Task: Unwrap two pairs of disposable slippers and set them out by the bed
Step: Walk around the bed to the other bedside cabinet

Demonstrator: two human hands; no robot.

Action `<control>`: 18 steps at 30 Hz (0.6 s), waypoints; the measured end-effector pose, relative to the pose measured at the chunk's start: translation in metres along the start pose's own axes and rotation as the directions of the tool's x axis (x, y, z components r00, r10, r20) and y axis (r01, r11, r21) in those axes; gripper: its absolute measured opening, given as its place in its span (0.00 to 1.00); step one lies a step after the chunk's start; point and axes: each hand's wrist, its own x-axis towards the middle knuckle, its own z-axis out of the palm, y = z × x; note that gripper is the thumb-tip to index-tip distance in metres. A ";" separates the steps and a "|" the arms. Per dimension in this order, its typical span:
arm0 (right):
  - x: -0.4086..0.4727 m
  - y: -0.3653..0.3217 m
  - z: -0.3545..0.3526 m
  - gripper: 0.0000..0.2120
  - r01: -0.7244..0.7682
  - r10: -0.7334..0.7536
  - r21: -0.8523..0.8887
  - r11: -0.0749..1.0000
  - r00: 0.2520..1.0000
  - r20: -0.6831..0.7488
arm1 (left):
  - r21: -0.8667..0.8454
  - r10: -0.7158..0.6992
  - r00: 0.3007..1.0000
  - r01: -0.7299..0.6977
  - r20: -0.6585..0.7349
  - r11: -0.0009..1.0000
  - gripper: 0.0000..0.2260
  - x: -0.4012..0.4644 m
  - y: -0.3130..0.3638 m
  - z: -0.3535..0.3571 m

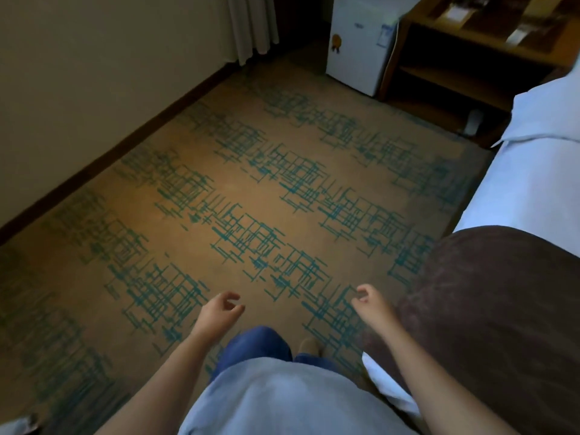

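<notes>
Both hands, left (221, 309) and right (368, 301), hang loosely curled and empty above the carpet (251, 189) beside the bed (533, 171). No slippers visible; locate the packets first.

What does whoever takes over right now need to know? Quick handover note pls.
Left hand: empty, fingers loosely curled, held over the carpet.
Right hand: empty, fingers loosely curled, close to the bed with its brown runner.
Slippers: none in view, wrapped or unwrapped; the carpet beside the bed shows none. A white mini fridge and wooden shelf unit stand at the far end; I cannot tell what is on the shelf.
Done: nothing visible.
Left: find both pairs, unwrap them, set them by the bed.
</notes>
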 end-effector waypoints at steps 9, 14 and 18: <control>0.105 -0.079 -0.094 0.18 -0.056 0.062 0.056 0.997 0.992 -0.108 | 0.062 0.032 0.991 -0.041 0.133 0.997 0.12 0.126 0.100 -0.001; 0.141 -0.105 -0.133 0.19 -0.146 0.158 0.112 0.983 0.982 -0.106 | 0.137 0.107 0.971 -0.138 0.211 0.981 0.12 0.199 0.190 -0.021; 0.165 -0.121 -0.158 0.18 -0.196 0.224 0.183 0.963 0.963 -0.148 | 0.195 0.162 0.950 -0.218 0.268 0.956 0.12 0.253 0.275 -0.028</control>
